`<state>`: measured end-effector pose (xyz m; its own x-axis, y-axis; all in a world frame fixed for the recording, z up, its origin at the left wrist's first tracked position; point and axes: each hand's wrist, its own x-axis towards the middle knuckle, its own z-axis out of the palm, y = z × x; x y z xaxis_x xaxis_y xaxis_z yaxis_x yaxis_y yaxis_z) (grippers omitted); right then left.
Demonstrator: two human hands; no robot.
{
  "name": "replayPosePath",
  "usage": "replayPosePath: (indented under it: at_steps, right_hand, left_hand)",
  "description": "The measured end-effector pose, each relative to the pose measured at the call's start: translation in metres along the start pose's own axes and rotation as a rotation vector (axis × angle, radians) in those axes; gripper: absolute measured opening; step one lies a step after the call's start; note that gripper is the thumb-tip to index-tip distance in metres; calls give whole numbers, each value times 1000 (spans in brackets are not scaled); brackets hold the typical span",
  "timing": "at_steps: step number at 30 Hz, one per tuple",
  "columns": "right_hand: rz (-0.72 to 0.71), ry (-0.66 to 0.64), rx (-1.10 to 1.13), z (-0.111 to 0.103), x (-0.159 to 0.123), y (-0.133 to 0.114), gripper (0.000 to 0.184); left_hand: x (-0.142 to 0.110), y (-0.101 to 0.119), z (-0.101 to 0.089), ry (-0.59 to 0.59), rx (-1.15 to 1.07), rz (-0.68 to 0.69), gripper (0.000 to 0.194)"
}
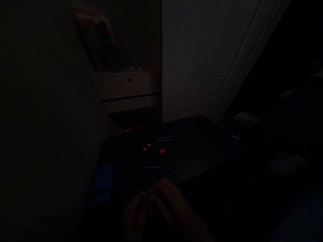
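The picture is very dark. My left hand (136, 211) and my right hand (171, 205) meet fingertip to fingertip at the near side of a dark table (196, 141). Their fingers are bent and pressed together; whatever they pinch, if anything, is hidden in shadow. Just beyond them lies a thin rod-like tool (152, 167). Farther back are a small red block (162, 151), two little orange-red pieces (149, 145) and slim metal tweezers (165, 138). A tiny orange speck (174, 163) sits right of the rod.
A bluish flat object (102, 181) lies along the table's left side. Behind the table stand a drawer unit (130, 87) and a pale door-like panel (196, 67). A whitish box (247, 117) and a cable (228, 124) are off to the right. A wall (50, 117) rises at the left.
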<state>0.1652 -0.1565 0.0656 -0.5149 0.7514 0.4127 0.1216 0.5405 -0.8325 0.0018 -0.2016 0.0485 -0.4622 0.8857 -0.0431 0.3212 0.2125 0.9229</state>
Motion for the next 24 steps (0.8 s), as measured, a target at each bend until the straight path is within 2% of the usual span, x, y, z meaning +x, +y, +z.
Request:
replayPosePath:
  at_steps: [5,9,11,15,20,24]
  right_hand:
    - [-123,69,-107,4,-3,12,9]
    - [-227,137,-147,7,-2,20,12]
    - [-212,156,-109,6,-2,20,12]
    - [-136,189,-46,3,-2,18,12]
    - [-115,121,103,0,0,27,12]
    - [-7,72,79,0,-2,29,19]
  left_hand:
    - [6,3,-2,-139,-82,-82,75]
    - [9,4,-5,-185,-159,-120,60]
    - [9,2,-8,-205,-182,-129,53]
    - [10,0,-11,-160,-161,-96,48]
    - [10,2,-11,-163,-86,-29,49]
    - [9,-13,-11,-135,-17,-7,50]
